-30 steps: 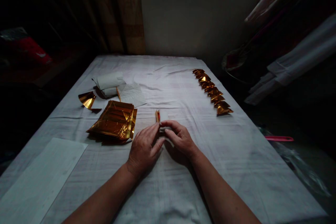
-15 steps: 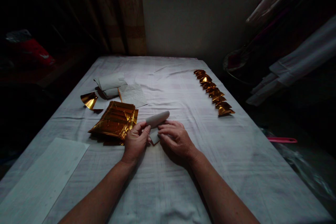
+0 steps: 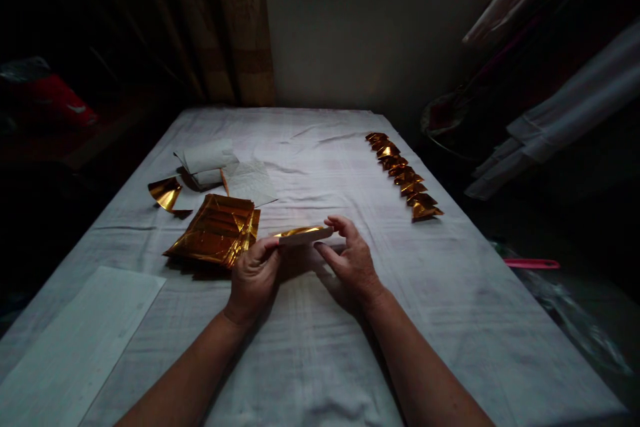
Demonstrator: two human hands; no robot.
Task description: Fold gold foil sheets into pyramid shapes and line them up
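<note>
A folded sheet of gold foil paper [image 3: 305, 236] is raised just above the table, its greyish-white side towards me and a gold strip showing along the top. My left hand [image 3: 254, 275] pinches its left end between thumb and fingers. At the other end, my right hand [image 3: 351, 261] has its fingertips on the top corner and its thumb below, in a loose grip. Left of my left hand lies a thick stack of gold foil sheets [image 3: 213, 227]. A row of folded gold foil pieces [image 3: 403, 177] runs along the table's right side.
The table has a pale checked cloth [image 3: 320, 360]. On its left are a curled gold scrap [image 3: 165, 193], greyish-white paper pieces [image 3: 207, 157] and a long white sheet [image 3: 83, 340]. Beyond the right edge are a pink handle [image 3: 533, 263] and clear plastic [image 3: 575, 313].
The foil paper has changed from a rolled, grey-backed shape low between my hands to a raised, flatter one with gold showing. My right hand has shifted slightly right, its fingers opening wider.
</note>
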